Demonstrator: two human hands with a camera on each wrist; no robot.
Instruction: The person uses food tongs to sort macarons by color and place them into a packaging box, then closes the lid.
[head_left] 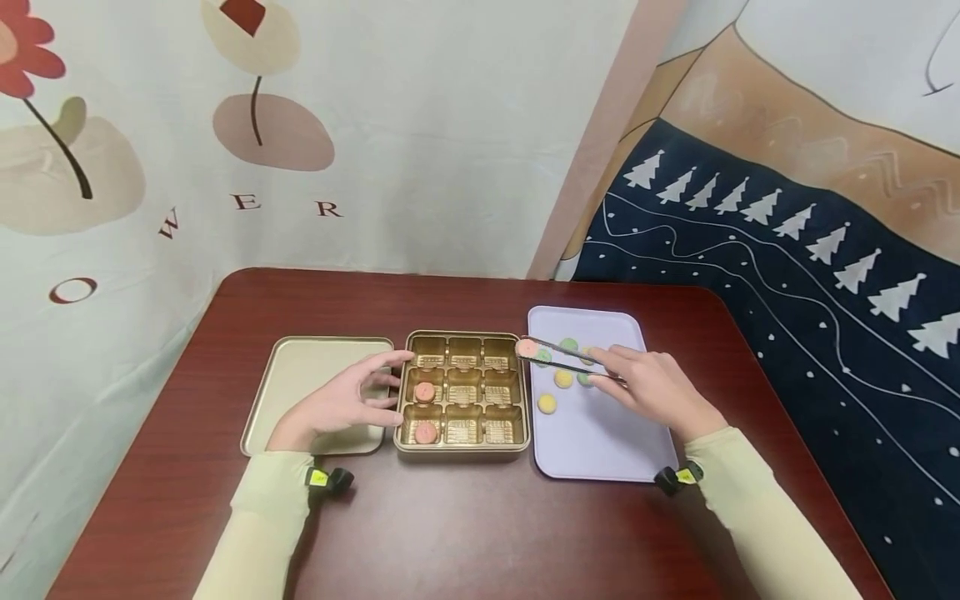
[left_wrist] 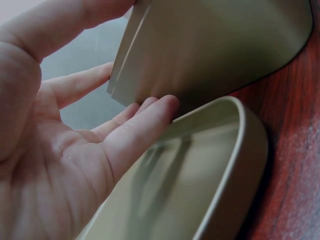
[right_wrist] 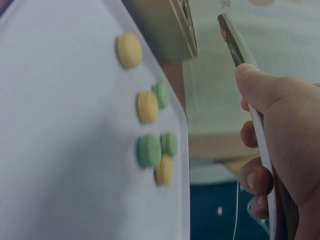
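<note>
A gold tin [head_left: 464,451] with a divided insert stands mid-table. Two pink macarons [head_left: 425,432] lie in its left column, in the middle and front compartments. My left hand [head_left: 347,398] is at the tin's left wall, its fingers extended; in the left wrist view fingertips [left_wrist: 165,106] touch that wall. My right hand [head_left: 654,385] grips a pair of metal tongs [head_left: 570,364], whose tips pinch another pink macaron [head_left: 528,348] just above the tin's right edge. Below the tongs, several yellow macarons [right_wrist: 130,50] and green macarons [right_wrist: 149,150] lie on a lilac tray [head_left: 600,446].
The gold lid [head_left: 288,367] lies at the tin's left, hollow side up, partly under my left hand. The dark red wooden table [head_left: 465,533] extends in front. Printed fabric [head_left: 450,142] hangs behind the table.
</note>
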